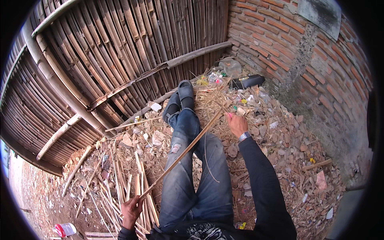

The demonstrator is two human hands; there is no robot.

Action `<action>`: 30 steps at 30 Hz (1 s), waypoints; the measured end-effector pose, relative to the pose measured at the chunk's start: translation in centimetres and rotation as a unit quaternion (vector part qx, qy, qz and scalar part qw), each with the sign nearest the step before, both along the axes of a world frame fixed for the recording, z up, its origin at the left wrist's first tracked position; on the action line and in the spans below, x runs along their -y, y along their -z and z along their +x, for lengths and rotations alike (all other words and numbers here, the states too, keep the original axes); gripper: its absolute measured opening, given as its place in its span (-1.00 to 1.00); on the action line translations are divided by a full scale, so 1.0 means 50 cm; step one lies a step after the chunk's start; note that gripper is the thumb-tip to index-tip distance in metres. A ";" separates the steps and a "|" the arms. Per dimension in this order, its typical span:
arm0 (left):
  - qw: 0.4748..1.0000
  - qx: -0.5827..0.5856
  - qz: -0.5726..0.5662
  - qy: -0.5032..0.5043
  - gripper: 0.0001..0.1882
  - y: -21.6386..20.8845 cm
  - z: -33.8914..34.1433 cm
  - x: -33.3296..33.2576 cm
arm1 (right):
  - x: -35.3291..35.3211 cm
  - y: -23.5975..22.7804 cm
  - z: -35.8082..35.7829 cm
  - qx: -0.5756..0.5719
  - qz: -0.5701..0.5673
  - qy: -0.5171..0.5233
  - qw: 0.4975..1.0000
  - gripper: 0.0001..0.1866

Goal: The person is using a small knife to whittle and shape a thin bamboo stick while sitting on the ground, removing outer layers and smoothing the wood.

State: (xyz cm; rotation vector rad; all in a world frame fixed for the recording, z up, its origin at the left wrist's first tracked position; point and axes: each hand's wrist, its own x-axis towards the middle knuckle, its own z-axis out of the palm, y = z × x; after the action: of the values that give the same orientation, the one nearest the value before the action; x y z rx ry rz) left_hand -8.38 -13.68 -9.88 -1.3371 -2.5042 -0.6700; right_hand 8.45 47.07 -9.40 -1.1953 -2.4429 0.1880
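Note:
A long, thin bamboo strip [182, 156] slants across my legs, from lower left up toward my feet. My left hand [131, 211] is closed round its near end. Close by the far end is my right hand [237, 124], fingers curled, with a watch on the wrist. A small pink bit [229, 115] shows at its fingertips; what this hand grips is hidden. One fine, curved sliver [207, 160] hangs from the strip over my right thigh. Several split bamboo strips [140, 188] lie in a loose pile beside my left leg.
A bamboo slat wall [132, 48] stands ahead and left; a brick wall [276, 36] rises at the right. Rubble [288, 160], shavings and litter cover the ground. A black case-like object [248, 81] lies in the corner, and a red-lidded clear container [65, 229] sits lower left.

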 end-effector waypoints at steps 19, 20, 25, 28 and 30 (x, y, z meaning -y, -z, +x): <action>0.960 0.275 0.025 -0.051 -0.67 -0.031 -0.008 -0.067 | -0.199 0.189 0.327 0.201 -0.159 0.162 0.953 -0.47; 0.956 0.287 0.000 -0.055 -0.63 -0.024 -0.008 -0.062 | -0.170 0.177 0.307 0.121 -0.120 0.197 0.966 -0.50; 0.962 0.268 -0.019 -0.049 -0.67 -0.030 -0.001 -0.090 | -0.055 0.079 0.152 -0.303 -0.100 0.125 0.939 -0.42; 0.980 0.198 0.010 -0.027 -0.75 -0.023 0.001 -0.090 | 0.006 0.035 0.057 -0.253 -0.171 0.091 0.948 -0.37; 0.989 0.147 -0.001 -0.020 -0.78 -0.023 -0.001 -0.095 | 0.014 0.015 0.017 -0.255 -0.125 0.053 0.957 -0.35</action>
State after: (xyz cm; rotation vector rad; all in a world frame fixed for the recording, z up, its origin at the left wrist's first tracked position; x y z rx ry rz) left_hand -8.43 -8.92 -8.74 -1.2663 -2.7495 -0.9141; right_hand 9.29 46.38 -10.13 -1.1940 -1.9376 0.6989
